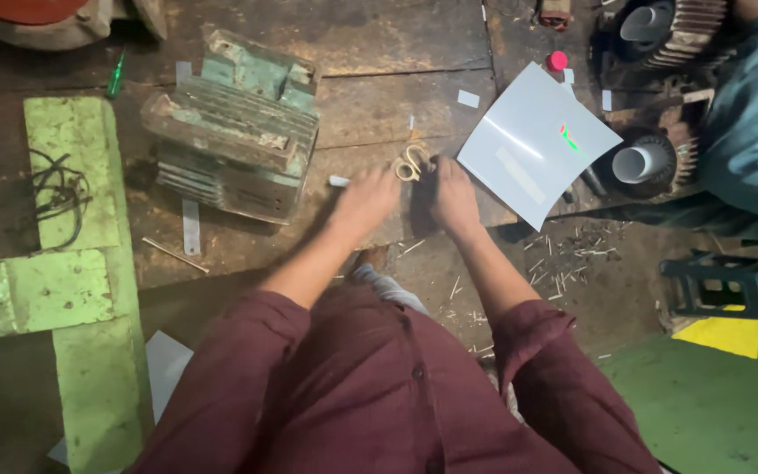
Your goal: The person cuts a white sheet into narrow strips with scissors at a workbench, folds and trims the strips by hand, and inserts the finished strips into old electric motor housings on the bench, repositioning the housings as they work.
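Left hand (363,200) flat on bench (370,105), right hand (454,195) gripping scissors (411,163); could nick fingers or snag nearby sheet (532,145).

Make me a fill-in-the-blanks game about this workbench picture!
1. Both hands, left hand and right hand, reach for the pale-handled ____.
2. The white sheet lies to the ____ of the right hand.
3. The finned green motor sits to the ____ of the left hand.
4. The person's sleeves are ____ in colour.

Missing words: scissors; right; left; maroon
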`<state>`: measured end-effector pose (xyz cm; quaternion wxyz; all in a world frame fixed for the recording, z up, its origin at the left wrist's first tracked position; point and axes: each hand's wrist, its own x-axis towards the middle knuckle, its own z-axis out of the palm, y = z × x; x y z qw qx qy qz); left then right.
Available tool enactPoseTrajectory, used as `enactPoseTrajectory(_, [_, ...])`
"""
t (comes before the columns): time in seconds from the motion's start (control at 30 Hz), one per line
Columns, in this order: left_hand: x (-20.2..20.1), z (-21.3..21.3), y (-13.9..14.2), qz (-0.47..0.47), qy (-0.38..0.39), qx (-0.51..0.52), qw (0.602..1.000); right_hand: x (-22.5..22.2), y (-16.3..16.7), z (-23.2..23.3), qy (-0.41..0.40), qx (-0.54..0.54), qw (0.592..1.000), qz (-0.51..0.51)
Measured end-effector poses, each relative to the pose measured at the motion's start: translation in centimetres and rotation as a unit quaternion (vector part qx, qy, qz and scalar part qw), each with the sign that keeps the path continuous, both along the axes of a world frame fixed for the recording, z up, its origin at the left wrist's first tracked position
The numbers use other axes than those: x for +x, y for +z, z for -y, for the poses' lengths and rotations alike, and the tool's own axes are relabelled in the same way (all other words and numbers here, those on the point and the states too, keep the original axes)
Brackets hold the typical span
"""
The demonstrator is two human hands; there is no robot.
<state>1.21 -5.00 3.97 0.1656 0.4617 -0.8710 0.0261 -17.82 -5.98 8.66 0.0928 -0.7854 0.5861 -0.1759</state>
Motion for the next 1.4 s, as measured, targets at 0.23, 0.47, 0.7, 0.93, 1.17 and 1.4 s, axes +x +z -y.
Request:
enactPoseTrajectory(0.23, [-0.5,-6.3,-2.8,-0.029,0.055,0.032,0.998,1.3,-2.3,-1.7,-0.013,0.128,0.991,0.027])
enactPoseTrajectory(0.47, [-1.2,-6.7,-3.1,-0.007,0.075,0.090,0.993,2.1,-2.3,-0.5,0.034,0.117,0.984,-0.132])
enactPoseTrajectory(0.7, [-1.0,-7.4,-2.5,0.006,0.093,0.074,0.993,0.5,-2.4,-0.1,0.117,0.138,0.982,-0.057])
enactPoseTrajectory(0.93, [-1.4,-7.0,-2.1,-0.025,0.097,0.128,0.987,0.7,-3.0,-1.4,0.094,0.083,0.974,-0.191])
enactPoseTrajectory(1.17, [-1.0,-3.9,-0.8,-0.047,0.042,0.119,0.991,0.0,-1.9,0.6,-0.043,0.216,0.975,0.012])
enactPoseTrajectory(1.4, [2.2,-8.0,5.0,-0.279,-0.126,0.110,0.946,1.2,1.1,-4.0,-0.171,0.451,0.725,0.492])
